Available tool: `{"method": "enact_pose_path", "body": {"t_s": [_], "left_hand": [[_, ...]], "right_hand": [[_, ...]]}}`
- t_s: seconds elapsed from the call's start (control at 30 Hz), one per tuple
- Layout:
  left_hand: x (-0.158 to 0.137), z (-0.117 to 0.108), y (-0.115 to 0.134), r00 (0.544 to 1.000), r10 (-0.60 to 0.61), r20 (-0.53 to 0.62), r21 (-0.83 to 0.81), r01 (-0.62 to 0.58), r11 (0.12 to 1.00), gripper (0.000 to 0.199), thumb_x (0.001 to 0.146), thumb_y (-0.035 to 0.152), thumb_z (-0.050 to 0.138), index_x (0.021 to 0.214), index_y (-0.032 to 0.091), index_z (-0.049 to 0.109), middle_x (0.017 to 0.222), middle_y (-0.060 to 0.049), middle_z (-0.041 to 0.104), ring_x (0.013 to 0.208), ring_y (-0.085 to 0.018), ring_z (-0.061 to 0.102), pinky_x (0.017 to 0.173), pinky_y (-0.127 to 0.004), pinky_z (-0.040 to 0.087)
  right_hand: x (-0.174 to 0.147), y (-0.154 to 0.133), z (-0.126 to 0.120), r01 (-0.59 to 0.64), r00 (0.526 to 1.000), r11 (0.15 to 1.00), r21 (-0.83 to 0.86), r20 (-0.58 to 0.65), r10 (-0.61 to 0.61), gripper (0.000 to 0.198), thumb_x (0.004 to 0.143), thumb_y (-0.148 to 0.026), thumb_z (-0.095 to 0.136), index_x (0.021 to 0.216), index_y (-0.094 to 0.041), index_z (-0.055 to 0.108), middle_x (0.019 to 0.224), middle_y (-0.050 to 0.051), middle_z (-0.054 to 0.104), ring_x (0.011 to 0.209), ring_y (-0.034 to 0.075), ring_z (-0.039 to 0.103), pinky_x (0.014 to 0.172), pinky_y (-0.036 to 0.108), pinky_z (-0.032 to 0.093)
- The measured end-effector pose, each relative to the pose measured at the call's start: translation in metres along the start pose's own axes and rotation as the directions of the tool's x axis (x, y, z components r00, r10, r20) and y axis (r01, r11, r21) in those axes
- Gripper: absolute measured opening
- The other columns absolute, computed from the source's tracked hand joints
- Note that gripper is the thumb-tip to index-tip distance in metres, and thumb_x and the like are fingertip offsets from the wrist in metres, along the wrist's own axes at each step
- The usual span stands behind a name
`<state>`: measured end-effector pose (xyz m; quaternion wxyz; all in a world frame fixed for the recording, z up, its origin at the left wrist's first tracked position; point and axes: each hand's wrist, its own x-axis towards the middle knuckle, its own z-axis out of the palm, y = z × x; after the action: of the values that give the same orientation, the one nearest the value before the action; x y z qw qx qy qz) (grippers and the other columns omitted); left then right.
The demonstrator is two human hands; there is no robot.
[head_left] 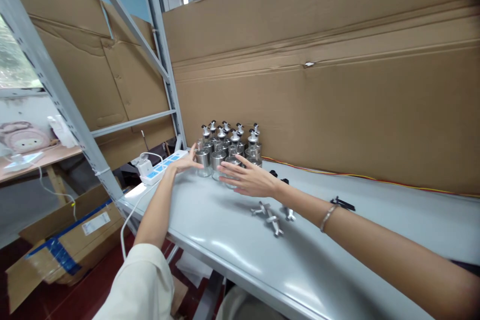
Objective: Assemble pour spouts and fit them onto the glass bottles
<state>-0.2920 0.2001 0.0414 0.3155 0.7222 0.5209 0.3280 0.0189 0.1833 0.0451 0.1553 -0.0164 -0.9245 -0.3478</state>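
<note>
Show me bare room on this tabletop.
Bare: between the loose spouts and the tabletop's front edge; also right of the black piece, before the wires. Crowded: around the bottles, left hand, right hand and power strip.

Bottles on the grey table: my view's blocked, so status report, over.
Left hand open, beside the bottles; right hand open, in front. Bottles upright, rear ones fitted with spouts. Loose spouts lie this side of right hand.
</note>
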Motion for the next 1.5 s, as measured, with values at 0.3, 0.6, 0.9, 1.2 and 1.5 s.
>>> {"method": "enact_pose_path", "body": {"t_s": [0.3,0.6,0.9,1.2,1.5], "left_hand": [[-0.006,0.075,0.110,0.705,0.578,-0.411,0.455,-0.391,0.800,0.066,0.084,0.036,0.057,0.140,0.021,0.026,0.150,-0.014,0.028,0.141,-0.028,0.023,0.114,-0.048,0.023],[-0.017,0.212,0.181,0.665,0.664,0.342,0.554,-0.713,0.429,0.026,0.088,0.020,0.047,0.113,0.014,0.051,0.112,-0.012,0.060,0.103,-0.023,0.057,0.084,-0.038,0.046],[-0.052,0.273,0.167,0.384,0.797,0.467,0.609,-0.793,0.025,0.016,0.087,0.018,0.042,0.081,0.015,0.056,0.080,-0.006,0.061,0.077,-0.019,0.053,0.069,-0.034,0.033],[-0.048,0.273,0.162,0.544,0.731,0.411,0.702,-0.701,0.127,0.013,0.088,0.019,0.043,0.086,0.014,0.055,0.088,-0.009,0.060,0.086,-0.023,0.053,0.074,-0.036,0.034],[-0.056,0.262,0.171,0.608,0.699,0.377,0.707,-0.676,0.207,0.016,0.089,0.018,0.042,0.096,0.013,0.055,0.097,-0.011,0.060,0.093,-0.024,0.052,0.075,-0.037,0.035]], "right_hand": [[-0.048,-0.005,-0.100,-0.601,0.755,0.799,0.019,-0.312,0.576,0.037,0.088,-0.013,0.046,0.124,-0.021,0.051,0.141,0.011,0.047,0.135,0.028,0.036,0.110,0.052,0.026],[-0.120,-0.024,-0.139,-0.842,0.539,0.505,0.189,0.325,0.777,0.017,0.087,-0.018,0.049,0.098,-0.019,0.062,0.083,0.006,0.069,0.077,0.020,0.063,0.069,0.029,0.044],[-0.150,-0.048,-0.089,-0.924,0.338,0.379,0.059,0.592,0.731,0.020,0.083,-0.020,0.060,0.100,-0.011,0.068,0.102,0.015,0.065,0.102,0.026,0.059,0.082,0.030,0.042],[-0.147,-0.049,-0.080,-0.917,0.381,0.372,0.146,0.605,0.700,0.013,0.081,-0.018,0.058,0.084,-0.014,0.070,0.089,0.012,0.069,0.084,0.021,0.063,0.071,0.025,0.040],[-0.154,-0.050,-0.096,-0.917,0.398,0.293,0.270,0.579,0.712,0.007,0.076,-0.018,0.060,0.082,-0.015,0.060,0.078,0.007,0.067,0.070,0.016,0.058,0.065,0.024,0.041]]}}
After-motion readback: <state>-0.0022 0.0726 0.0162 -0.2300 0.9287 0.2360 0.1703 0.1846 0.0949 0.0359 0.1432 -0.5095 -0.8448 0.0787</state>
